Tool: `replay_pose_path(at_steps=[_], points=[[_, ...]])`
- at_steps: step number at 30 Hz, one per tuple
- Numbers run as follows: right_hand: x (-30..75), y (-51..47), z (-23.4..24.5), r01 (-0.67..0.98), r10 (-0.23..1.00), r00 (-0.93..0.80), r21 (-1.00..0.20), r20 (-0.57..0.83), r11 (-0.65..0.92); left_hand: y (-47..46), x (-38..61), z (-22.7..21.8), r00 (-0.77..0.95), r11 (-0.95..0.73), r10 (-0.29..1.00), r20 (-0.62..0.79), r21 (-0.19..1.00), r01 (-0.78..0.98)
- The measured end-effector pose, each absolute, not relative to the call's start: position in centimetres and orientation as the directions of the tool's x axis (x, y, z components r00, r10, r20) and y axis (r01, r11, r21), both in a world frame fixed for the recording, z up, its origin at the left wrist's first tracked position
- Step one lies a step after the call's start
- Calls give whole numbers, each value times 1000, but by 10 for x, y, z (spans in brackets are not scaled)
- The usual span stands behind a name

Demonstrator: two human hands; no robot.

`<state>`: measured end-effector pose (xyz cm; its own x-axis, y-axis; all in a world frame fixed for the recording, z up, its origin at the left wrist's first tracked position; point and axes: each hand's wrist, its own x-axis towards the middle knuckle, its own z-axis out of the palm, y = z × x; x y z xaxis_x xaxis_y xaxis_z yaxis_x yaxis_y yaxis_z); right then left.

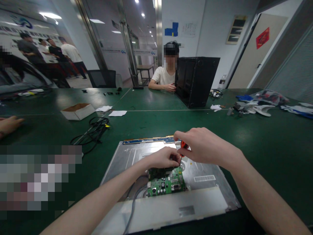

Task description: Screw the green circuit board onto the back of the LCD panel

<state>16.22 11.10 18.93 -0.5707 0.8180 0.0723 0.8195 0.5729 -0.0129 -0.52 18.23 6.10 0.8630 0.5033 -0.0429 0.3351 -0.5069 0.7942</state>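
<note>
My right hand point(198, 145) is wrapped round the orange and black handle of a screwdriver point(184, 145), whose shaft points down at the upper right corner of a green circuit board point(166, 184). Close to the tip, the fingers of my left hand point(166, 158) are curled together over the board's upper edge; what they pinch, if anything, is hidden. Under the board lies a flat silver metal display panel point(205, 192), with a blue strip board point(149, 140) along its far edge. A grey cable point(133, 209) runs from beside the board towards me.
Black cables point(94, 132) and an open cardboard box point(78, 111) lie to the left. Across the green table point(146, 122), a person point(162, 76) sits by a black computer case point(198, 81). Small parts and bags point(270, 97) lie at right. Another person's hand point(11, 125) rests at far left.
</note>
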Motion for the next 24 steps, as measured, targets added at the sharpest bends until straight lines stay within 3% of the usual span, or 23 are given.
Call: replay_pose_path(at_steps=[14,24], points=[[165,110,189,766,774,-630,-111,69,634,182,-5,60,845,-493,532,-53,792,359],[163,112,190,835,833,-549,6,64,550,179,-5,64,855,-479,514,-67,804,352]])
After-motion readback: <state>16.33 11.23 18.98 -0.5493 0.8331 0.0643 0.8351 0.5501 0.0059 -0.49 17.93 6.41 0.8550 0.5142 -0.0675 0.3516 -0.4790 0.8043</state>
